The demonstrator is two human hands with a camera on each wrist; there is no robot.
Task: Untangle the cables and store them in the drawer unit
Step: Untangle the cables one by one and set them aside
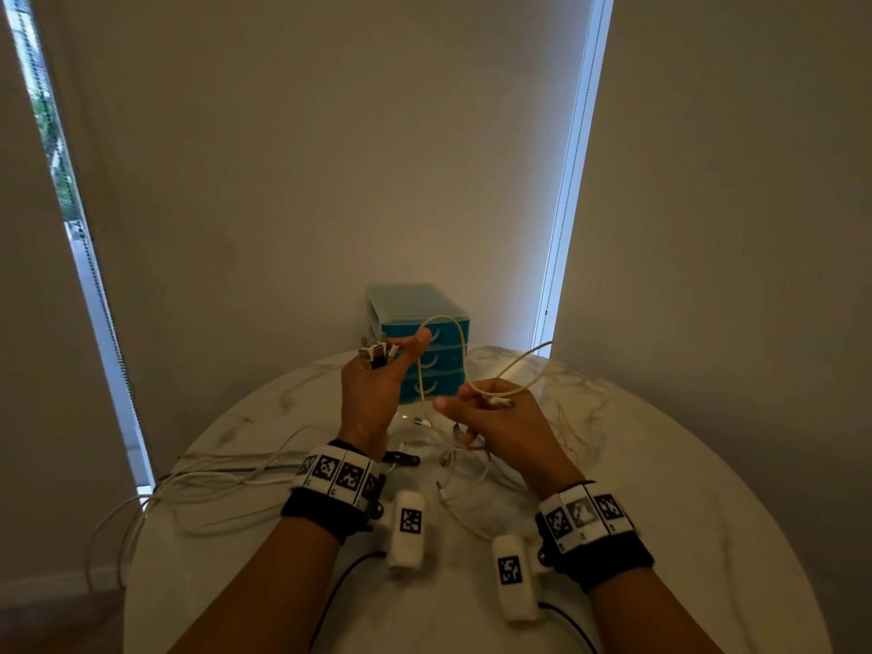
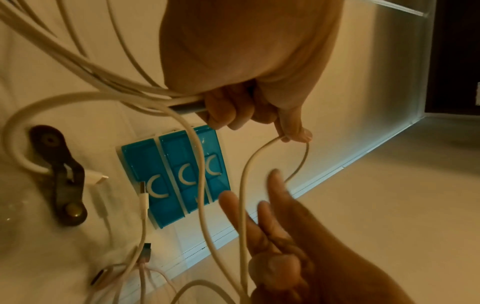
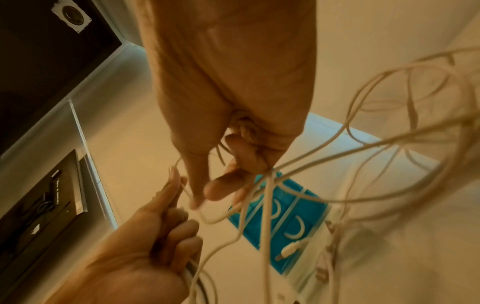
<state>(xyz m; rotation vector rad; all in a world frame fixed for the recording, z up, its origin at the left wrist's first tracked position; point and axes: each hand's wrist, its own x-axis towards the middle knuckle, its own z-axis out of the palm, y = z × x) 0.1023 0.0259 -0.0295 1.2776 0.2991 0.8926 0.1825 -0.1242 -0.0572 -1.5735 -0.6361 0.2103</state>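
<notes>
My left hand [image 1: 391,358] is raised over the table and grips a bundle of white cables [image 2: 145,96] with their plugs [image 1: 373,356] sticking up out of the fist. Its thumb and forefinger also pinch a thin white cable loop [image 1: 453,332] that arches across to my right hand [image 1: 476,399]. The right hand's fingers curl round that cable and a connector end [image 1: 500,402], with thinner strands [image 3: 363,148] trailing right. Behind both hands stands the blue drawer unit [image 1: 454,330], its three drawers [image 2: 166,185] closed.
More tangled cables [image 1: 472,469] lie on the round marble table [image 1: 684,488] below the hands, next to a dark strap [image 2: 62,181]. Several white cables [image 1: 141,507] hang over the table's left edge. A wall and window strips stand close behind the drawer unit.
</notes>
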